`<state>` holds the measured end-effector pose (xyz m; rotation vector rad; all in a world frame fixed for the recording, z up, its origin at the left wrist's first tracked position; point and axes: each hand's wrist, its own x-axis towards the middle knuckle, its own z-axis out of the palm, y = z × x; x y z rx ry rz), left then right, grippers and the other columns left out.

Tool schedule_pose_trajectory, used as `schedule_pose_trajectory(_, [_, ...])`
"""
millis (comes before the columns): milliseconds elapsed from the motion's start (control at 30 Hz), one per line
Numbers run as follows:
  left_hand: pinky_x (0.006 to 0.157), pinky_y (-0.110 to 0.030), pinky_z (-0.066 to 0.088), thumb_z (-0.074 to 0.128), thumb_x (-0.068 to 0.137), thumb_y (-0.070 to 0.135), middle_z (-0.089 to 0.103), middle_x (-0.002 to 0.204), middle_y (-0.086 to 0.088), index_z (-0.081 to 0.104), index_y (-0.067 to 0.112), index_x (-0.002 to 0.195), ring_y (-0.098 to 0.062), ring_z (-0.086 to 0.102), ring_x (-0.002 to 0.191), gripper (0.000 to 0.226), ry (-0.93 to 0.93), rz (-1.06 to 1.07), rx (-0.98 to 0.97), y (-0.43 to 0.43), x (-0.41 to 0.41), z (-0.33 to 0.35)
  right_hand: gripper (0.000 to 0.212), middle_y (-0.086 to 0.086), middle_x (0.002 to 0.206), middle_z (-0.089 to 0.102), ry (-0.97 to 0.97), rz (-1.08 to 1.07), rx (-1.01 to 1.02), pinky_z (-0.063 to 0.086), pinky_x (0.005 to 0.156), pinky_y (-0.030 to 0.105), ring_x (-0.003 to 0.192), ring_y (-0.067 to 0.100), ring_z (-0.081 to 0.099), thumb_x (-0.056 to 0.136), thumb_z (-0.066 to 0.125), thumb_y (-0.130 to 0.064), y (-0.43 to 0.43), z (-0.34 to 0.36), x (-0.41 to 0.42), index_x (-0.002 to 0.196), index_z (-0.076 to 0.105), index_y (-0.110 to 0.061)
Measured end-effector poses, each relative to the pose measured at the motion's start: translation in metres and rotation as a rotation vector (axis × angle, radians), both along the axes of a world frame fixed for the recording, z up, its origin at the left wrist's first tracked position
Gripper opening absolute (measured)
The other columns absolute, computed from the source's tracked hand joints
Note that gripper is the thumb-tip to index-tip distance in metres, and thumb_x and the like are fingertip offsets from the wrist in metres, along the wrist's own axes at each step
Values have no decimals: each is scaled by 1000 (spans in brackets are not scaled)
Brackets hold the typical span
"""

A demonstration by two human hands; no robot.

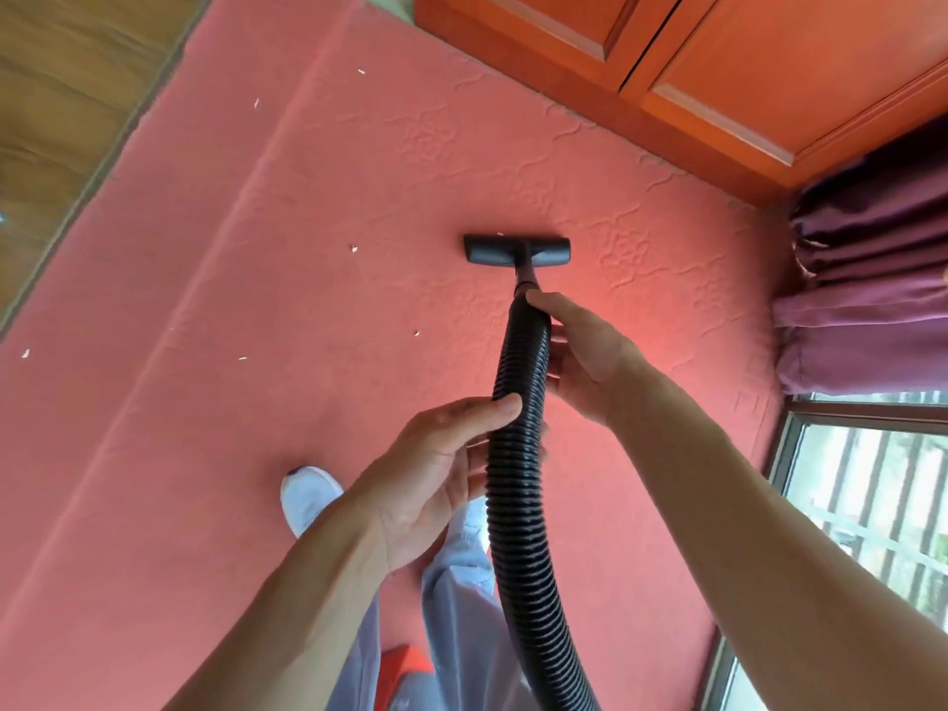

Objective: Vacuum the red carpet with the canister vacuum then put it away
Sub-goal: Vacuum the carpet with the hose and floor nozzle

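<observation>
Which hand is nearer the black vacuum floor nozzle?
Right. The right hand grips the black ribbed hose just behind the black floor nozzle; the left hand holds farther back.

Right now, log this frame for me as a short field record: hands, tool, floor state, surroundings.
left hand: grip on the ribbed black hose, lower down
right hand: grip on the hose near the floor nozzle
floor nozzle: flat on the red carpet
debris: white scraps scattered left of the nozzle
surroundings: orange cabinet ahead, purple curtain at right
</observation>
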<state>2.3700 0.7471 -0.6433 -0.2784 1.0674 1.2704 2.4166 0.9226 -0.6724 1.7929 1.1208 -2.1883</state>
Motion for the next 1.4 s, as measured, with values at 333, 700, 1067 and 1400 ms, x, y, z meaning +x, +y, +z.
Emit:
schedule_pose_trajectory(333, [98,-43,45,74,78,27,72,107,-18,63,-3,124,-26,69,92,56,-63,186,-19,-44,-12,-1,39,10,82,62,-149,-19,243,51,67,32,70,22,58,80,72,-36,-47,-10,-39,101,64,-4])
schedule_pose_trajectory(700, [98,-47,44,74,80,28,73,107,-20,70,3,110,-32,68,98,40,-86,85,5,-141,-45,12,63,8,74,62,-190,-148,229,54,69,34,70,22,60,68,76,-43,-150,-1,-47,110,63,2])
schedule_pose_trajectory(1067, [79,-35,48,77,80,30,75,104,-18,67,3,118,-30,70,93,48,-61,82,-49,-158,-65,3,42,13,84,65,-232,-184,334,52,67,36,70,25,61,78,74,-30,-167,-3,-75,103,58,-1])
schedule_pose_trajectory(1400, [82,-39,54,82,75,21,68,114,-27,60,6,113,-32,67,98,46,-136,-194,201,-196,-88,19,81,14,86,57,-122,-290,77,50,75,43,76,24,55,45,78,-44,-222,37,-53,111,69,1])
